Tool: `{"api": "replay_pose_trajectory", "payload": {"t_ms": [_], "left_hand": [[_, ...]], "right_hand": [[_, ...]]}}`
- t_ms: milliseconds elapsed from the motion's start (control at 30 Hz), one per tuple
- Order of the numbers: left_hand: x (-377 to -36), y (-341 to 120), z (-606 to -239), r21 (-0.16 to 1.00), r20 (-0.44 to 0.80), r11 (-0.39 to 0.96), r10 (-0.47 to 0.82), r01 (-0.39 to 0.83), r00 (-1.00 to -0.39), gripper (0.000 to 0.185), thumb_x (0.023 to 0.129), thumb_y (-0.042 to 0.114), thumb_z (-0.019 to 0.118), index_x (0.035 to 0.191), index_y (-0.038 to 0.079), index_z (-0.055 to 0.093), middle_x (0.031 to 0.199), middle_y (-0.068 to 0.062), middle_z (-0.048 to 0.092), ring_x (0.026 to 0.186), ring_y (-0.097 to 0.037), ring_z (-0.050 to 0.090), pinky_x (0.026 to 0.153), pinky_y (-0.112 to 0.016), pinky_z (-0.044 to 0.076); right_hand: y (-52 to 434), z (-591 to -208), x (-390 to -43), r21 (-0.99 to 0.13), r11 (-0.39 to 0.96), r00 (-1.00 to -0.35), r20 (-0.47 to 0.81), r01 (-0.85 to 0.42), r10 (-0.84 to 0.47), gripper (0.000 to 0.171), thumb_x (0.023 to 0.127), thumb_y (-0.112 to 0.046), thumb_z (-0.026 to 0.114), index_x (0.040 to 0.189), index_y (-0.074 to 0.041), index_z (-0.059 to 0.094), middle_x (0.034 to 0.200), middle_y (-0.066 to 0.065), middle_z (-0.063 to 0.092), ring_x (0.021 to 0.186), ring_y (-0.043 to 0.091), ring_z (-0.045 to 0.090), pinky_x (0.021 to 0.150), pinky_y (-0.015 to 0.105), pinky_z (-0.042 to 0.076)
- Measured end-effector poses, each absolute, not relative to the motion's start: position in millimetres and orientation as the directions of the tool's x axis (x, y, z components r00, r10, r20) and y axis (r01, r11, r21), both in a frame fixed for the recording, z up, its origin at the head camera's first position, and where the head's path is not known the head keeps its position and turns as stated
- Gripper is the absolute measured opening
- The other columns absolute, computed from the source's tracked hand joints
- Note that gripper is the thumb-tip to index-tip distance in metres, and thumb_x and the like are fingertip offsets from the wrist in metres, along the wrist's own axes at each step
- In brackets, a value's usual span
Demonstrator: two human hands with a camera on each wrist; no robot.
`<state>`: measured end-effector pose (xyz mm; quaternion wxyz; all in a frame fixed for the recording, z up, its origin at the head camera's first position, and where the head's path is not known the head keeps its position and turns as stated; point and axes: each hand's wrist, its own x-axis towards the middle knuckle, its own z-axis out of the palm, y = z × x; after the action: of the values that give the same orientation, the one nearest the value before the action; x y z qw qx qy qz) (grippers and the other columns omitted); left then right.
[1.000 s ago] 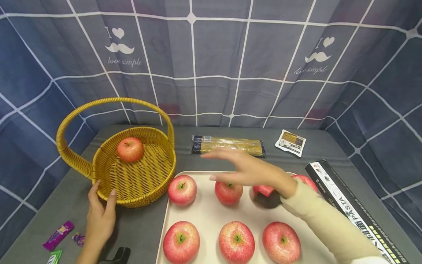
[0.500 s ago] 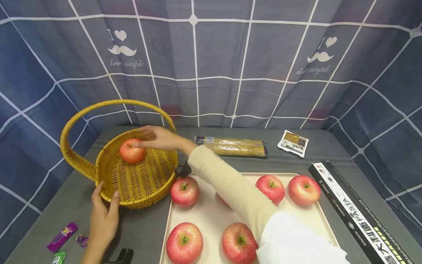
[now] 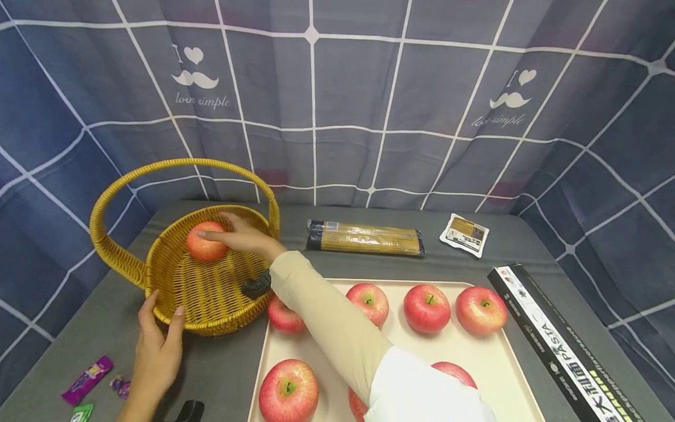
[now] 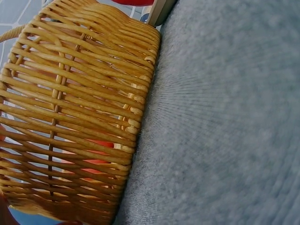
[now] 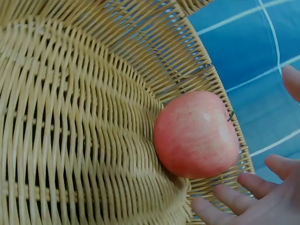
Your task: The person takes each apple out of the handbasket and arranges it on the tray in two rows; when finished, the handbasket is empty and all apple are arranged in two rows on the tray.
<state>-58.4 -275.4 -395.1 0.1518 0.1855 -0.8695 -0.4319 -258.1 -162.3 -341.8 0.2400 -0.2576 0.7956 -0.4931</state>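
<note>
A yellow woven basket (image 3: 211,299) with a tall arched handle stands at the left. One red apple (image 3: 207,241) lies inside it, against the far left wall. Over that apple reaches my right hand (image 3: 237,235), thumb above it in the head view. The right wrist view shows the fingers (image 5: 234,199) spread beside the apple (image 5: 197,133), with a gap between. My left hand (image 3: 160,351) touches the near left rim of the basket with thumb and fingers apart. Its outer weave (image 4: 79,108) fills much of the left wrist view.
A cream tray (image 3: 506,375) with several apples lies right of the basket, partly covered by my right arm. Behind it are a spaghetti pack (image 3: 366,237) and a small white sachet (image 3: 465,234). A long pasta box (image 3: 559,346) lies right; a purple wrapper (image 3: 88,380) lies front left.
My right hand has swept left from above the tray into the basket, to the apple there. That apple has hardly moved. The left hand stays at the rim.
</note>
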Motion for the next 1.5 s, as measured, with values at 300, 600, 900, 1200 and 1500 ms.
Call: {"api": "replay_pose_trajectory", "payload": {"t_ms": [300,600,900,1200,1500], "left_hand": [[-57.3,-276.4,-395.2,0.807,0.1,0.559,-0.451,-0.193,-0.887,0.062,0.096,0.031,0.037,0.145,0.017,0.003,0.147,-0.029,0.011,0.128,-0.055,0.018,0.097,-0.068,0.018],[-58.1,-275.6,-394.2,0.812,0.128,0.558,-0.457,-0.172,-0.88,0.061,0.095,0.029,0.038,0.145,0.016,0.005,0.148,-0.028,0.011,0.131,-0.052,0.016,0.099,-0.068,0.015],[-56.9,-275.6,-394.2,0.81,0.137,0.56,-0.468,-0.173,-0.873,0.061,0.095,0.03,0.04,0.144,0.016,0.008,0.148,-0.027,0.014,0.131,-0.051,0.018,0.099,-0.067,0.016],[-55.9,-277.8,-390.0,0.803,0.095,0.562,-0.451,-0.2,-0.887,0.061,0.096,0.03,0.036,0.145,0.016,0.002,0.147,-0.03,0.008,0.13,-0.054,0.014,0.099,-0.068,0.015],[-54.7,-278.9,-388.4,0.79,0.014,0.557,-0.431,-0.255,-0.902,0.063,0.097,0.034,0.032,0.145,0.016,-0.005,0.148,-0.029,-0.002,0.129,-0.056,0.009,0.098,-0.069,0.013]], "right_hand": [[-174.7,-356.5,-255.9,-0.956,0.294,-0.664,-0.225,0.009,-0.713,0.076,0.084,-0.042,0.057,0.145,-0.032,0.013,0.148,-0.011,0.024,0.134,0.012,0.031,0.103,0.037,0.036],[-175.9,-351.8,-246.1,-0.944,0.331,-0.273,-0.319,0.002,-0.908,0.074,0.084,-0.008,0.059,0.143,-0.032,0.022,0.143,-0.013,0.032,0.119,0.003,0.043,0.092,0.029,0.046],[-174.2,-334.3,-230.3,-0.824,0.451,-0.009,-0.477,-0.342,-0.879,0.079,0.068,-0.009,0.076,0.135,-0.032,0.041,0.116,-0.013,0.045,0.101,0.004,0.047,0.083,0.021,0.047],[-115.5,-275.6,-236.9,-0.82,0.271,-0.003,-0.312,-0.505,-0.95,0.067,0.075,-0.02,0.072,0.135,-0.024,0.043,0.13,-0.013,0.046,0.11,-0.001,0.046,0.093,0.016,0.04],[83.2,-220.9,-212.6,-0.743,0.395,-0.339,-0.237,-0.54,-0.91,0.061,0.076,-0.027,0.071,0.131,-0.03,0.044,0.125,-0.011,0.049,0.108,0.008,0.051,0.093,0.027,0.044]]}}
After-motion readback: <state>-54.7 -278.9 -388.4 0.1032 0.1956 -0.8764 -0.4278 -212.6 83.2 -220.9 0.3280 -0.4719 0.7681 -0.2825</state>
